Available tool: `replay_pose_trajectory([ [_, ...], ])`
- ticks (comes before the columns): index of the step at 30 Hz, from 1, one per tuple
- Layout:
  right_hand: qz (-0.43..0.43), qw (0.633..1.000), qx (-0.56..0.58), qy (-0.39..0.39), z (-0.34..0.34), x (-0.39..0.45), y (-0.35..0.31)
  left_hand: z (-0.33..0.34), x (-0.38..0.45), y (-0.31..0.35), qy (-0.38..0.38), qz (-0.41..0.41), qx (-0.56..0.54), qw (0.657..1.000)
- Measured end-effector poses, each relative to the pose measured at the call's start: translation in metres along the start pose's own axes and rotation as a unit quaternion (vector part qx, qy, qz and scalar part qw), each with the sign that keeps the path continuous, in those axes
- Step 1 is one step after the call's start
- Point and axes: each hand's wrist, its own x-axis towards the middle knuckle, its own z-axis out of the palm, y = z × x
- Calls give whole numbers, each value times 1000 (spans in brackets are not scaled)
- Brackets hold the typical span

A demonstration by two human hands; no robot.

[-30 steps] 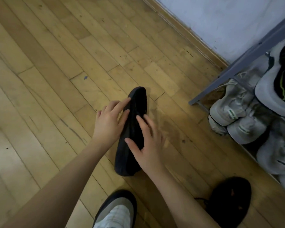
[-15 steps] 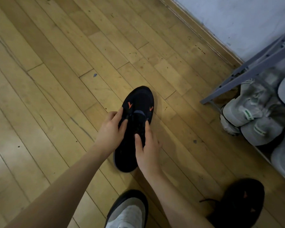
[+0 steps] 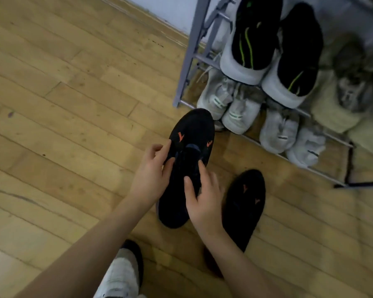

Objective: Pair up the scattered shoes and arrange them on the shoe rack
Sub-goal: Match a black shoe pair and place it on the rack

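Both my hands hold a black shoe with orange marks [image 3: 190, 134], upright, toe pointing at the rack. My left hand [image 3: 151, 179] grips its left side, my right hand [image 3: 202, 201] its right side near the opening. Its matching black shoe [image 3: 246, 203] lies on the wooden floor just to the right, partly behind my right forearm. The grey metal shoe rack [image 3: 188, 61] stands at the upper right. Its lower shelf holds pale grey sneakers [image 3: 239, 110], and a black and white pair with green stripes [image 3: 267, 50] sits above.
Furry beige shoes [image 3: 342, 100] fill the rack's right side, blurred. A white and black shoe [image 3: 121, 274] on a foot shows at the bottom edge. Bare wooden floor [image 3: 63, 104] spreads to the left. A pale wall [image 3: 170, 9] runs behind the rack.
Both hands have carried the black shoe to the right, up to the rack's front and beside its matching shoe. The view has swung toward the rack.
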Motion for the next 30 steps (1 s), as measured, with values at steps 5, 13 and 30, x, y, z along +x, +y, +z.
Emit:
replay_pose_trajectory([
  [5,47,995,-88,-22,-23,-19,42,43,-4,20,-100,40,32,994],
  [13,112,984,-134,-35,-57,-37,91,63,-19,29,-184,45,190,963],
  [30,158,984,-81,-6,-40,-40,107,57,-61,13,-210,187,270,921],
])
